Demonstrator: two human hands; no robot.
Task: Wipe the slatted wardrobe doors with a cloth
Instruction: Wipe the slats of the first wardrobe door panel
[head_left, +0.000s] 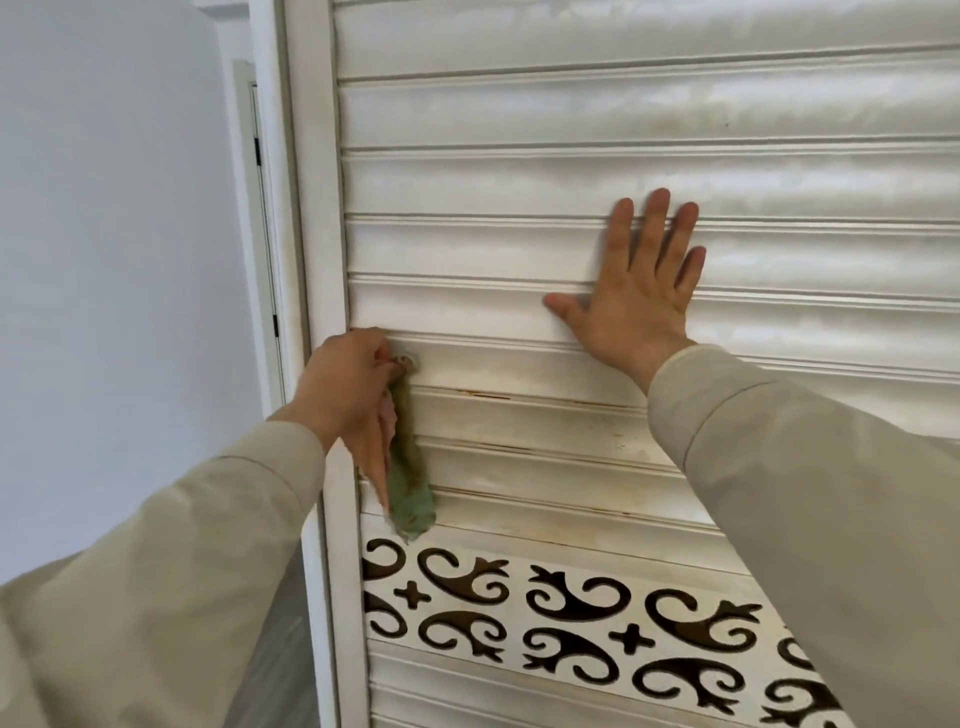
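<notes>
A white slatted wardrobe door fills most of the view, its lower slats stained brownish. My left hand grips a green cloth against the left end of a slat, right beside the door's upright frame; the cloth hangs down over two or three slats below. My right hand lies flat on the slats higher up and to the right, fingers spread, holding nothing. Both arms wear beige sleeves.
A carved band with dark scroll cut-outs crosses the door below the cloth, with more slats under it. Left of the door frame stand a plain pale wall and a narrow white door edge with hinges.
</notes>
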